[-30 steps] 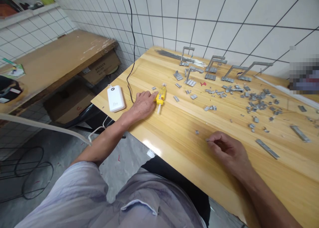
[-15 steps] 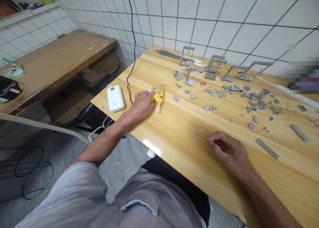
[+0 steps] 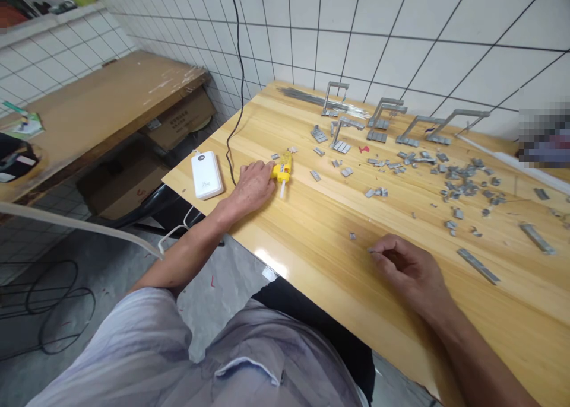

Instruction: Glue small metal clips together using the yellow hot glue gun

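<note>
My left hand [image 3: 255,186] is closed around the handle of a yellow hot glue gun [image 3: 282,168], which lies on the wooden table [image 3: 285,229]. A white glue stick [image 3: 282,190] pokes out of its back end, toward me. Over the table's front part, my right hand [image 3: 407,270] pinches a small, thin grey metal piece [image 3: 371,250] between thumb and fingertips; most of it is hidden. Just left of those fingertips sits another small metal bit [image 3: 352,236]. A flat metal strip [image 3: 478,266] lies to the right of my right hand.
Several grey metal frames [image 3: 350,123] stand along the tiled wall, beside a bundle of thin rods [image 3: 307,97]. Small metal pieces [image 3: 465,181] are scattered at the right. A white power bank [image 3: 207,175] lies near the left edge, with a black cable [image 3: 241,80] hanging close by.
</note>
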Demonstrator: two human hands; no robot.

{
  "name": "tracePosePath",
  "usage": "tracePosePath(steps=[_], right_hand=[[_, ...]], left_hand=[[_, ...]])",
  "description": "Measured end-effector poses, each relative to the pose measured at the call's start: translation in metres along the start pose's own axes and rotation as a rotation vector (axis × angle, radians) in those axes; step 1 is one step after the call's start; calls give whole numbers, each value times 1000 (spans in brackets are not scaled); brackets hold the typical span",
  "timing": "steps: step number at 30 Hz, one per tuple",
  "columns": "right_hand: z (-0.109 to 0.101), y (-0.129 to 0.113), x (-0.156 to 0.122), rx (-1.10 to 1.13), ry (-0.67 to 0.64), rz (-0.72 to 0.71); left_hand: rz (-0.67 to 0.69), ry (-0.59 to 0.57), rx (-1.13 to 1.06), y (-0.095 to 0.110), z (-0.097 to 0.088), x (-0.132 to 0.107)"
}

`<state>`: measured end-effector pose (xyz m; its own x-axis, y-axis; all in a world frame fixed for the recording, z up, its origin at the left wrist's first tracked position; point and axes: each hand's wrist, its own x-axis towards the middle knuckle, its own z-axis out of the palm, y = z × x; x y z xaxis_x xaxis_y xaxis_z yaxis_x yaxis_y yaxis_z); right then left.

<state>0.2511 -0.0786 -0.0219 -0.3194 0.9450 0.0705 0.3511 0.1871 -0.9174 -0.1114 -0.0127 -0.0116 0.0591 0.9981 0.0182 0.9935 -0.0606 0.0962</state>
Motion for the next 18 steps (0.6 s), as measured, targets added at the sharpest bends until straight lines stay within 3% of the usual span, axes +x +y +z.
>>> tracePosePath(steps=[8,14,18], right_hand=[[-1,-1,-1,-6,-10,15],[-1,2,-1,-25,-7,17],[0,4,-1,-11,4,8]], left_hand=[[66,-14,35,-1,2,-2],[14,7,0,-2,1,0],[48,-22,10,0,-2,0]])
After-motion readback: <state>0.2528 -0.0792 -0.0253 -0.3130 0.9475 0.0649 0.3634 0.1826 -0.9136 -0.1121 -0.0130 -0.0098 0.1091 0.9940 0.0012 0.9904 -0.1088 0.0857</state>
